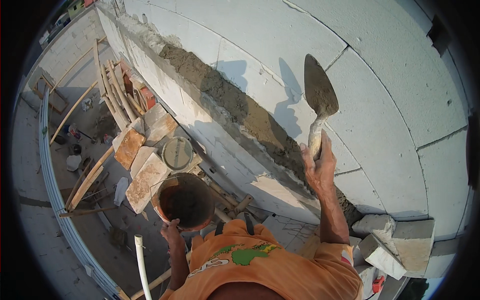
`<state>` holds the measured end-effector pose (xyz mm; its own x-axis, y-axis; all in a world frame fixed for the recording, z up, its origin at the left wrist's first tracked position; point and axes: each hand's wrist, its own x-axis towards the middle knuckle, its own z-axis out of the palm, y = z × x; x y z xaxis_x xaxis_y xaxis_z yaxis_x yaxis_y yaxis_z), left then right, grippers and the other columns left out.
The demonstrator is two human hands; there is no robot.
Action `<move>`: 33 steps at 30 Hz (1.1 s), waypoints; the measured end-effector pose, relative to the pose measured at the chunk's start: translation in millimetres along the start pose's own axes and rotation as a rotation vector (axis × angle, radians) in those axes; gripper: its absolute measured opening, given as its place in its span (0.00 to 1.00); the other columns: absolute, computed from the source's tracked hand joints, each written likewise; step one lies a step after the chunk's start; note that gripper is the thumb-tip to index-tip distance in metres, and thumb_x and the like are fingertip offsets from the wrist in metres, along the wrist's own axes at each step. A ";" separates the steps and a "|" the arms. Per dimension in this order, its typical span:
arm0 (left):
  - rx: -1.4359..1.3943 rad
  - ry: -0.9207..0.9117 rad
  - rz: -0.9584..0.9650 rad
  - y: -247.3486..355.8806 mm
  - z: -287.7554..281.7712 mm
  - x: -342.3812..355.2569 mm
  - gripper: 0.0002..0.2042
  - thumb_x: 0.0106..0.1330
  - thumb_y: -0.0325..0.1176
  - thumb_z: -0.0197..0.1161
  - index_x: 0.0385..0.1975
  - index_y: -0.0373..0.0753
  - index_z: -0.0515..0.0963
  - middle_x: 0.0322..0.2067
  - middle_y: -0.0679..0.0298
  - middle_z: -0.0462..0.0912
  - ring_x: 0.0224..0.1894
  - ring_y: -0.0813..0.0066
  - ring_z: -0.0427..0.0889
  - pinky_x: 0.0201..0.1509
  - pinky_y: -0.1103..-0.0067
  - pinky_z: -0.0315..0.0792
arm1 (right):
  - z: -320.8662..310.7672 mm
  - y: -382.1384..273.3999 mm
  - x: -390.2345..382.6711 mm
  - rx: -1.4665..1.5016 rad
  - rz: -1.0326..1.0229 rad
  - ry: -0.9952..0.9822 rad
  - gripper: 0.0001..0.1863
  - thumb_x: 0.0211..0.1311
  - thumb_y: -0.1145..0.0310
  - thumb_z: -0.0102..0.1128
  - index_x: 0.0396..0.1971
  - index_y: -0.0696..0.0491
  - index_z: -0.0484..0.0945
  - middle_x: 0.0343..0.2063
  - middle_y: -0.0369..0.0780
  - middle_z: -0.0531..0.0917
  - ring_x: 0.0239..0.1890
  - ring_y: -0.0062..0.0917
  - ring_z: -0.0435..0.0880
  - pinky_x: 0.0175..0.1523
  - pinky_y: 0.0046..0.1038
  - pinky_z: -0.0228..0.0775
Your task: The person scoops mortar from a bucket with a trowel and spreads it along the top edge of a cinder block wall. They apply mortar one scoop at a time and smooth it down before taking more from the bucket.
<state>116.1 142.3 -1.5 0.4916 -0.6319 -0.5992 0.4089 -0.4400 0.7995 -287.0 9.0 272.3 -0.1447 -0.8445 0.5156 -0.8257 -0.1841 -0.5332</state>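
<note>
While long metal rails [47, 150] line the far left of the site, wooden poles [112, 92] and rough slabs [150, 177] crowd the ground nearer the wall [370, 107], with a round pail [177, 153] beside the slabs. Just near of that pail hangs a bucket [158, 209] with dark mix inside; the left hand [171, 231] has its fingers curled on the near left of its rim. Right of it, a strip of wet mortar [245, 112] runs along the wall's foot from far left to near right. Farther right, the right hand [320, 162] wraps the handle of a trowel [320, 92], whose blade points far, its long axis slanting across the strip's line. What matters most, I judge, is that the mortar lies left of the blade, the right hand being the nearer, while the bucket sits left and nearer the body. Loose blocks [412, 245] lie at near right.
</note>
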 end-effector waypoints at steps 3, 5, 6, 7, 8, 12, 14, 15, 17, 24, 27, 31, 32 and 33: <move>-0.025 0.036 0.031 -1.1 0.4 -7.1 0.09 0.53 0.24 0.64 0.34 0.35 0.76 0.27 0.66 0.79 0.24 0.74 0.81 0.22 0.77 0.75 | 4.4 18.0 12.8 -0.102 0.071 -0.035 0.27 0.68 0.69 0.58 0.61 0.66 0.62 0.37 0.58 0.81 0.31 0.44 0.85 0.36 0.40 0.78; -0.081 0.056 0.009 5.6 1.2 -18.5 0.09 0.52 0.23 0.63 0.33 0.35 0.76 0.27 0.66 0.79 0.22 0.74 0.80 0.21 0.78 0.75 | 11.0 49.3 15.6 -0.303 0.234 -0.370 0.29 0.68 0.68 0.58 0.61 0.66 0.60 0.38 0.62 0.81 0.33 0.56 0.85 0.34 0.46 0.78; -0.086 0.052 0.007 -0.5 -9.3 -18.9 0.09 0.52 0.23 0.63 0.33 0.35 0.76 0.27 0.66 0.79 0.22 0.74 0.80 0.21 0.78 0.75 | 14.8 55.1 2.0 -0.308 0.230 -0.368 0.29 0.68 0.68 0.58 0.61 0.66 0.60 0.38 0.62 0.81 0.33 0.56 0.85 0.34 0.46 0.78; -0.093 0.079 0.022 -9.2 -16.4 -11.0 0.10 0.51 0.23 0.63 0.34 0.35 0.76 0.27 0.66 0.79 0.22 0.74 0.80 0.20 0.78 0.75 | 16.2 54.0 -9.2 -0.363 0.143 -0.308 0.28 0.69 0.67 0.57 0.62 0.64 0.60 0.40 0.64 0.80 0.35 0.57 0.85 0.34 0.47 0.78; -0.072 0.120 0.020 -12.2 -24.4 -12.1 0.10 0.50 0.23 0.63 0.34 0.35 0.76 0.27 0.66 0.79 0.21 0.74 0.80 0.20 0.78 0.75 | 19.7 45.3 -17.7 -0.412 0.080 -0.275 0.28 0.70 0.66 0.56 0.63 0.62 0.59 0.42 0.66 0.80 0.37 0.59 0.85 0.35 0.48 0.78; 0.019 0.178 -0.021 -18.5 -45.1 -13.0 0.11 0.49 0.22 0.62 0.34 0.33 0.77 0.27 0.67 0.78 0.21 0.75 0.78 0.22 0.79 0.75 | 9.4 18.2 12.4 -0.301 -0.043 0.024 0.30 0.68 0.70 0.57 0.63 0.66 0.58 0.42 0.62 0.78 0.30 0.52 0.85 0.30 0.45 0.78; 0.006 0.179 -0.005 -18.1 -47.9 -15.0 0.11 0.49 0.23 0.62 0.34 0.33 0.76 0.26 0.67 0.77 0.21 0.75 0.77 0.22 0.79 0.73 | 4.1 10.7 27.3 -0.233 0.045 0.042 0.29 0.67 0.71 0.58 0.63 0.66 0.59 0.40 0.62 0.79 0.30 0.52 0.85 0.30 0.43 0.79; -0.006 0.181 0.008 -18.0 -49.3 -15.8 0.11 0.50 0.24 0.62 0.35 0.34 0.76 0.26 0.66 0.75 0.21 0.74 0.76 0.23 0.79 0.71 | 4.1 13.4 31.5 -0.231 0.063 0.025 0.29 0.67 0.71 0.58 0.63 0.67 0.58 0.39 0.62 0.79 0.31 0.52 0.85 0.31 0.43 0.79; 0.022 0.197 0.007 -16.8 -53.1 -15.0 0.10 0.50 0.23 0.61 0.34 0.33 0.76 0.25 0.67 0.75 0.20 0.75 0.76 0.22 0.79 0.71 | 11.1 24.8 29.6 -0.404 0.119 -0.199 0.31 0.65 0.72 0.59 0.62 0.68 0.58 0.39 0.64 0.80 0.33 0.55 0.86 0.32 0.44 0.79; 0.020 0.274 -0.004 -15.0 -57.6 -18.4 0.08 0.49 0.22 0.61 0.31 0.31 0.75 0.23 0.68 0.74 0.18 0.77 0.74 0.18 0.79 0.69 | 23.7 -1.2 39.8 -0.321 -0.015 -0.022 0.31 0.64 0.72 0.60 0.62 0.69 0.58 0.39 0.64 0.79 0.29 0.51 0.86 0.26 0.41 0.79; 0.006 0.234 -0.007 -25.8 -65.4 -8.0 0.09 0.49 0.22 0.61 0.32 0.32 0.76 0.23 0.68 0.74 0.18 0.77 0.73 0.18 0.79 0.69 | 31.4 -5.0 60.3 -0.376 -0.100 0.036 0.29 0.64 0.71 0.60 0.59 0.69 0.61 0.37 0.61 0.80 0.27 0.48 0.86 0.24 0.39 0.77; 0.000 0.236 0.042 -38.3 -72.9 5.9 0.09 0.49 0.24 0.62 0.30 0.33 0.74 0.23 0.67 0.73 0.18 0.75 0.74 0.18 0.79 0.67 | 38.2 16.3 55.8 -0.490 -0.005 -0.275 0.28 0.62 0.73 0.61 0.58 0.67 0.61 0.37 0.60 0.80 0.30 0.53 0.85 0.33 0.46 0.78; -0.019 0.235 0.032 -29.4 -70.0 -4.1 0.08 0.49 0.23 0.62 0.30 0.33 0.73 0.22 0.67 0.73 0.18 0.75 0.74 0.18 0.79 0.67 | 37.5 9.8 52.4 -0.431 -0.012 -0.291 0.29 0.61 0.73 0.61 0.58 0.66 0.60 0.37 0.61 0.80 0.31 0.54 0.85 0.35 0.47 0.78; -0.037 0.234 0.022 -26.2 -67.6 -10.6 0.08 0.49 0.23 0.62 0.29 0.33 0.73 0.22 0.68 0.72 0.17 0.76 0.73 0.17 0.80 0.67 | 37.8 -0.1 60.6 -0.477 -0.031 -0.210 0.29 0.62 0.73 0.61 0.59 0.66 0.60 0.37 0.61 0.80 0.31 0.54 0.85 0.34 0.47 0.78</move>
<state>152.1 203.6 -19.0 0.6640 -0.4740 -0.5782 0.4218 -0.4011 0.8132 -275.0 -61.2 278.2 -0.0442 -0.9340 0.3545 -0.9915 -0.0024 -0.1299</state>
